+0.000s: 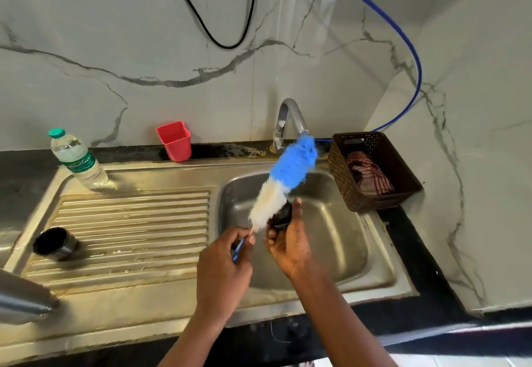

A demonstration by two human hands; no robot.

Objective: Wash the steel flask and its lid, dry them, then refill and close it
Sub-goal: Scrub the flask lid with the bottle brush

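Step in hand: washing the lid; judging by the brush laid against it over the basin, this is the scrubbing stage.
Left hand (227, 257): fingers curled tight round the thin blue handle of the bottle brush (288, 176), whose blue-and-white head slants up toward the tap (289, 119).
Right hand (288, 244): clamped round the small black lid (283, 215), held above the sink basin (345, 237); the white bristles touch the lid.
Steel flask (20, 300): at the near left edge of the drainboard (129, 222), only partly in view, well apart from both hands.
Steel cup (54, 244): open end up on the drainboard ribs, near the flask.
Tap: no stream shows.
Next move: probably a rinse, which calls for one hand freed to turn the tap, so the brush would go down first.
For later steps: a cloth (368, 173) lies in the brown basket (345, 182) just right of the basin; a water bottle (79, 162) stands at the back left.
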